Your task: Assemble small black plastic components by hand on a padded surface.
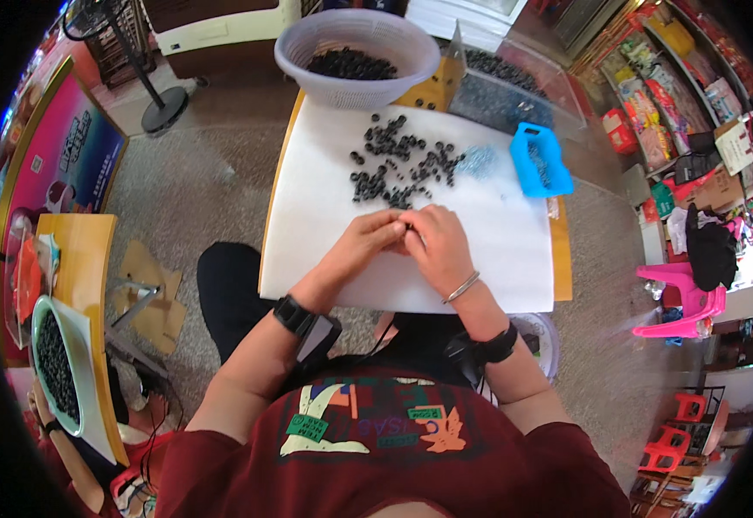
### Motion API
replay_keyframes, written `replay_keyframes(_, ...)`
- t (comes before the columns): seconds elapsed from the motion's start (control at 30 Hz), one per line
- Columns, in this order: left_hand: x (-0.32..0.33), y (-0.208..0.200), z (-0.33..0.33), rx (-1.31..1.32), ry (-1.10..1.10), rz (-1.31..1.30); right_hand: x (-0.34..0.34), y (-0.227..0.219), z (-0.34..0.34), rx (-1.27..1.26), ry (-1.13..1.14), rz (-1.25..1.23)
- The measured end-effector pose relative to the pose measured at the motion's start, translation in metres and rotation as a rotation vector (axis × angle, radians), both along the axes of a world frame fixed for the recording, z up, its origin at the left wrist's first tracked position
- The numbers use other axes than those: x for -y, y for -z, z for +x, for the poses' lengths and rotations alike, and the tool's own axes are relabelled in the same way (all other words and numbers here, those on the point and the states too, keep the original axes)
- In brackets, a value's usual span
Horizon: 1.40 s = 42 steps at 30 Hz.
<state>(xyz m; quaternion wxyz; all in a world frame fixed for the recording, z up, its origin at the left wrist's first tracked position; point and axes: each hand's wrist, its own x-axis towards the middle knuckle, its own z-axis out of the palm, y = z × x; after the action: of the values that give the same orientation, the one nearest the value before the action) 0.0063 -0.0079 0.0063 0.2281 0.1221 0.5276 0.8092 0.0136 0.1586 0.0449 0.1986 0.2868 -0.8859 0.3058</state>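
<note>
My left hand (371, 240) and my right hand (438, 245) meet over the near part of a white sheet (324, 207) on the table. Their fingertips are pinched together around a small black part (408, 226), which the fingers mostly cover. Just beyond my hands lies a loose spread of small round black parts (393, 164). To its right is a little heap of tiny clear or bluish pieces (481, 161). A blue plastic scoop-like tray (529, 177) with more small pieces in it sits at the sheet's right edge.
A pale plastic basket (359, 91) with black parts stands at the far edge. Beside it is a clear bin (497, 108) of dark pieces. At left, another person's arm (74, 457) is near a basin (44, 319) of black parts. A pink stool (683, 298) stands right.
</note>
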Motion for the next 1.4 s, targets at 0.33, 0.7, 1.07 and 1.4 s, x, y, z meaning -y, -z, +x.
replay_keyframes(0.33, 0.003, -0.002, 0.004, 0.044, 0.001, 0.006, -0.059, -0.058, -0.13, 0.125, 0.28, -0.312)
replay_keyframes(0.7, -0.005, -0.003, 0.004, -0.061, 0.122, -0.035, -0.046, -0.045, -0.157, 0.167, 0.184, -0.194)
replay_keyframes(1.07, -0.004, -0.006, 0.008, -0.21, 0.17, -0.236, -0.001, 0.012, -0.056, 0.435, 0.047, -0.095)
replay_keyframes(1.4, -0.002, -0.002, 0.008, -0.23, 0.065, -0.216, 0.023, 0.024, -0.076, 0.174, 0.019, 0.063)
